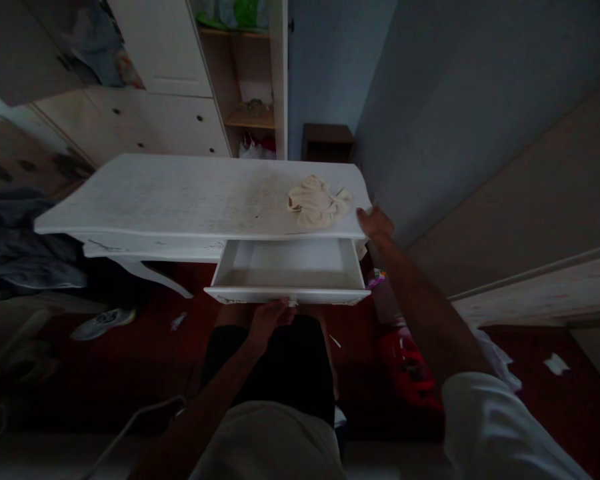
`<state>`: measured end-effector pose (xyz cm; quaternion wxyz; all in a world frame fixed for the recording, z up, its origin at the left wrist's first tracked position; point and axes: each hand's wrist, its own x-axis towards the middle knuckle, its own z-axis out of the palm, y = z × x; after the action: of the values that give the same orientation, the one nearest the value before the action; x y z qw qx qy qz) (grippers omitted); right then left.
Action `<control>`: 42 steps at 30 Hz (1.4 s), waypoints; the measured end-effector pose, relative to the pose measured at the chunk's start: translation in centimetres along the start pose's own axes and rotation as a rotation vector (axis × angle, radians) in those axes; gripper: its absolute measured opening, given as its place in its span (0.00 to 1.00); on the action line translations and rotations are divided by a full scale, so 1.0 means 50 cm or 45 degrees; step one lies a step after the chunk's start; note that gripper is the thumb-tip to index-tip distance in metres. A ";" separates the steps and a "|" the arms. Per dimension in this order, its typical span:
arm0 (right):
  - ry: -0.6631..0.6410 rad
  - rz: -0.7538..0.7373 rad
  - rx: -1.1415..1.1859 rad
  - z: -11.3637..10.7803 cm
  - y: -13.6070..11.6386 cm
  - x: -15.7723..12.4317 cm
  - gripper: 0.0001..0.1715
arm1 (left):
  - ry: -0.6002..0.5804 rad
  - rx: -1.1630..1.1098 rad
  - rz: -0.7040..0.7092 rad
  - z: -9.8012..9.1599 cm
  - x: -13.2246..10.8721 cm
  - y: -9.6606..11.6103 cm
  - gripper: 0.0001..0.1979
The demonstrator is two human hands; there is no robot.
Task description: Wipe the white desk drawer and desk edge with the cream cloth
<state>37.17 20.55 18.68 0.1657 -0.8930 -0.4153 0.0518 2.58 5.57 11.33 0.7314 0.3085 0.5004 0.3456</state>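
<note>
A white desk [190, 193] with curved legs and a scuffed, smudged top stands before me. Its drawer [287, 293] is pulled out towards my lap, and the pale inside shows. My left hand [269, 319] is closed at the small drawer knob [293, 304] on the front panel; the fingertips are partly hidden. At the desk's right end, my right hand [377, 223] grips the edge, with the thumb side on top and the other fingers partly out of sight. A crumpled cream cloth [317, 202] lies on the desktop, left of that hand.
Behind the desk are a white wardrobe [165, 123] with drawers and an open shelf unit [250, 117]. A grey wall [455, 133] runs close on the right. Dark clothes [25, 240] hang at left. A shoe [104, 323] and a red bag [410, 367] are on the red floor.
</note>
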 end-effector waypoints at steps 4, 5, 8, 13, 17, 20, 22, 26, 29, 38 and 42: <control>-0.004 -0.014 -0.011 0.000 0.001 0.000 0.36 | 0.021 -0.204 -0.063 0.024 0.041 0.018 0.16; -0.008 -0.012 -0.013 0.000 0.001 0.000 0.36 | 0.035 -0.258 -0.072 0.032 0.052 0.023 0.13; -0.020 -0.006 -0.020 -0.001 0.000 0.000 0.37 | 0.071 -0.369 -0.077 0.055 0.085 0.037 0.07; -0.028 -0.014 -0.019 -0.004 0.000 -0.003 0.37 | 0.093 -0.452 -0.096 0.076 0.138 0.058 0.03; -0.032 -0.014 -0.019 -0.004 0.000 -0.004 0.36 | 0.104 -0.463 -0.071 0.086 0.178 0.079 0.03; -0.021 -0.023 -0.014 -0.004 -0.001 -0.006 0.35 | 0.138 -0.466 -0.042 0.095 0.209 0.097 0.04; -0.013 -0.020 -0.005 -0.005 -0.002 -0.008 0.35 | 0.152 -0.465 -0.021 0.101 0.230 0.108 0.05; -0.023 -0.004 0.017 -0.010 -0.006 -0.012 0.35 | 0.156 -0.456 -0.001 0.107 0.260 0.121 0.05; -0.038 -0.001 0.018 -0.013 -0.007 -0.014 0.36 | 0.168 -0.447 0.017 0.108 0.272 0.123 0.05; -0.035 -0.012 -0.018 -0.008 -0.004 -0.010 0.37 | 0.219 -0.392 0.110 0.117 0.273 0.114 0.09; -0.042 -0.011 -0.010 -0.008 -0.004 -0.010 0.37 | 0.238 -0.209 0.199 0.097 0.250 0.114 0.12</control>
<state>36.82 20.20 19.10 0.1554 -0.8908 -0.4221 0.0641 9.27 18.49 10.91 0.6754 0.2520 0.5108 0.4684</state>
